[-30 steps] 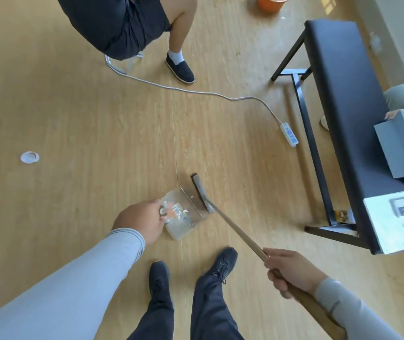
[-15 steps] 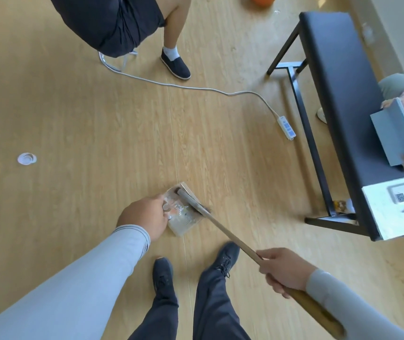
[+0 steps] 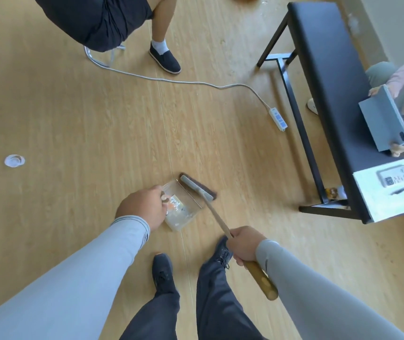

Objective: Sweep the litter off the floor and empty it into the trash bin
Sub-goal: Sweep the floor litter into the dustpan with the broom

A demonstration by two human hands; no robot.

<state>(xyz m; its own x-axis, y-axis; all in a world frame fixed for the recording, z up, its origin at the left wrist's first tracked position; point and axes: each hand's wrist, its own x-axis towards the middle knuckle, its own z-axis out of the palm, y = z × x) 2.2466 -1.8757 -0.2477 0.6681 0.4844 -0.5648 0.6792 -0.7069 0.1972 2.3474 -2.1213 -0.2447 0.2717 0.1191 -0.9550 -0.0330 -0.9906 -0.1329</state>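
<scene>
At the lower centre of the frame, on the pale wood-grain floor (image 3: 73, 119), a clear plastic dustpan (image 3: 182, 209) lies flat with bits of litter (image 3: 175, 204) inside, white scraps and something orange among them. The left hand (image 3: 142, 209), in a light grey sleeve, is closed around the dustpan's near-left edge or handle; the grip itself is partly hidden by the knuckles. The right hand (image 3: 243, 244) is clenched around the wooden handle of a broom (image 3: 216, 217), whose grey head with dark bristles (image 3: 197, 186) rests on the floor just beside the dustpan's open upper-right edge. Below, the person's two dark shoes and dark trousers show at the bottom centre. At the left of the frame, well apart from the dustpan, a small round clear plastic lid (image 3: 14, 160) lies on the floor. A grey cable runs from the upper left across to a white power strip (image 3: 278, 119) with blue sockets at the right of centre. At the upper left a second person in dark shorts, a white sock and a dark slip-on shoe (image 3: 165, 58) sits on a metal-legged stool. At the right stands a black tabletop (image 3: 328, 82) on a black frame, with a white sheet (image 3: 389, 192) at its near end carrying a small white device and a pen; the markings on the device are too small to read. Beyond it a third person's hands hold a grey tablet (image 3: 383, 123). No legible writing or brand shows anywhere.
</scene>
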